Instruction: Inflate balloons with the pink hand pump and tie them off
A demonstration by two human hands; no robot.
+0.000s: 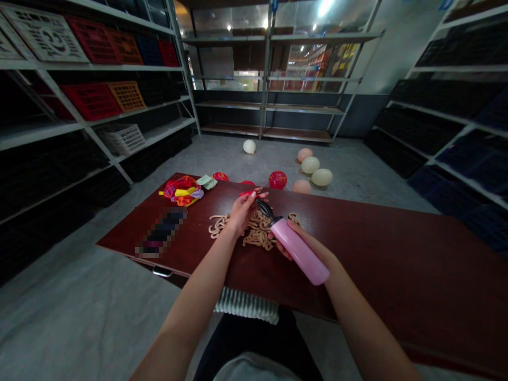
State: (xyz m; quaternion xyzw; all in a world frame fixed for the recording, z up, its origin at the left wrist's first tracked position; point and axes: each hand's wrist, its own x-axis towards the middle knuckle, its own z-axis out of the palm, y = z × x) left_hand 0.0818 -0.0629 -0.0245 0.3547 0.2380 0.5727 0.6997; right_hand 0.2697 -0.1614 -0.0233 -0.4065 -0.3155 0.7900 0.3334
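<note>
My right hand [291, 244] grips a pink balloon pump [302, 253] with a black nozzle pointing up and left. My left hand [242, 212] pinches a small red uninflated balloon [246, 194] right at the pump's nozzle tip. Both hands hover over a pile of beige uninflated balloons [256, 231] lying on the dark red table [377, 254].
A heap of colourful uninflated balloons [183, 191] and a blurred dark object [162, 233] lie on the table's left part. Inflated red [277, 179] and pale balloons [310, 165] rest on the floor beyond. Shelving with crates lines both sides.
</note>
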